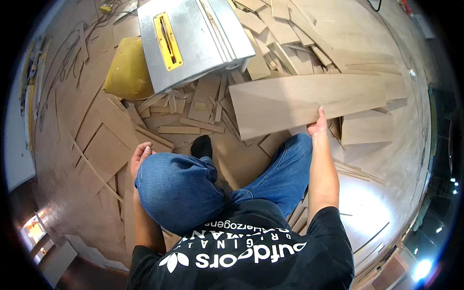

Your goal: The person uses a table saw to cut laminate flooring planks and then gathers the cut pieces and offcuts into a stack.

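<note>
Board (304, 104), long, flat and pale brown, lies across the scene right of the middle, its left end just nearer than the saw table's near right corner and its other end reaching far to the right. A shadow darkens its left part. The right hand (317, 125) has hold of the near long edge, thumb pressed flat on the upper face; the other fingers are hidden beneath, so how they are set cannot be told. Whether the right end also rests on something is unclear.

The left hand (141, 157) is well apart from it, beside the left knee, fingers loosely curled; the knee covers part of it, and I cannot tell whether it holds anything.

Under and around the board are loose wood pieces: a squarish panel (367, 128) on its near right side, a heap of flat offcuts (282, 26) on its far side, and short strips (179, 130) to its left. Beyond those strips stands a grey metal saw table (203, 34) with a yellow slotted insert (167, 41); a bulky yellow object (128, 70) sits against its left side.

Nearer, the person sits low in blue jeans (179, 188) and a black T-shirt (309, 268) with white print, one dark-covered foot (201, 146) forward. Farther left are larger sheets (108, 147) and, at far left, thin cables (63, 58) on the floor (63, 191).
</note>
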Demonstrator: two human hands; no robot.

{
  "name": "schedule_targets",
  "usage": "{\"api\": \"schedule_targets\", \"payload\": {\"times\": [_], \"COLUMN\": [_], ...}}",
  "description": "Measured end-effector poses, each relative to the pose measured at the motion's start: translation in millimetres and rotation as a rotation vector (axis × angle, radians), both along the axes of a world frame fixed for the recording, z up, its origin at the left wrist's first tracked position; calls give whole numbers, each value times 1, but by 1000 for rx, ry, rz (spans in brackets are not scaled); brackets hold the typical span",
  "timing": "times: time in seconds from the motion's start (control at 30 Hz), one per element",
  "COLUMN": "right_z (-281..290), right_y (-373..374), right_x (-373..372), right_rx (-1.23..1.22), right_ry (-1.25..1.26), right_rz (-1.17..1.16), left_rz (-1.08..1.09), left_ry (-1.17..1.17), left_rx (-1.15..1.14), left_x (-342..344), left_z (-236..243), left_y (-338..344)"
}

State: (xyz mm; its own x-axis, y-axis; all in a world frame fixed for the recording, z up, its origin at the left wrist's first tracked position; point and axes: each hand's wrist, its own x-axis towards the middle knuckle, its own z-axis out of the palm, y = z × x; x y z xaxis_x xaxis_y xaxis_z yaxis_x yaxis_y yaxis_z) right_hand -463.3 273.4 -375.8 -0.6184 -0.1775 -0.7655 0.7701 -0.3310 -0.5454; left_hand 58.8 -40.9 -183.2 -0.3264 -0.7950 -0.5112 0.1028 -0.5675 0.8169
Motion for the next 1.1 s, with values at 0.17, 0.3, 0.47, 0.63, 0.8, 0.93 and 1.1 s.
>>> {"api": "schedule_targets", "payload": {"times": [0.17,0.3,0.47,0.63,0.8,0.93,1.1], "right_z": [27,64,113,146,164,164,162], "right_y": [0,15,32,34,39,42,47], "right_x": [13,26,43,69,90,100,104], "right_rx": [95,38,-158,-249,-274,-268,-283], "right_ry": [196,263,187,179,127,155,126], "right_rz": [-52,-10,83,105,115,143,133], "left_rz": [-122,-273,-686,-1067,-1151,-1149,-1059], "left_ry": [28,-82,-153,16,241,195,238], "left_rx": [-120,-225,-358,-380,-410,-475,-354], "left_x": [-15,-33,-82,-135,-161,-159,-154], "left_z": [26,49,70,97,110,105,93], "left_y": [-16,-25,-31,-22,-3,1,2]}}
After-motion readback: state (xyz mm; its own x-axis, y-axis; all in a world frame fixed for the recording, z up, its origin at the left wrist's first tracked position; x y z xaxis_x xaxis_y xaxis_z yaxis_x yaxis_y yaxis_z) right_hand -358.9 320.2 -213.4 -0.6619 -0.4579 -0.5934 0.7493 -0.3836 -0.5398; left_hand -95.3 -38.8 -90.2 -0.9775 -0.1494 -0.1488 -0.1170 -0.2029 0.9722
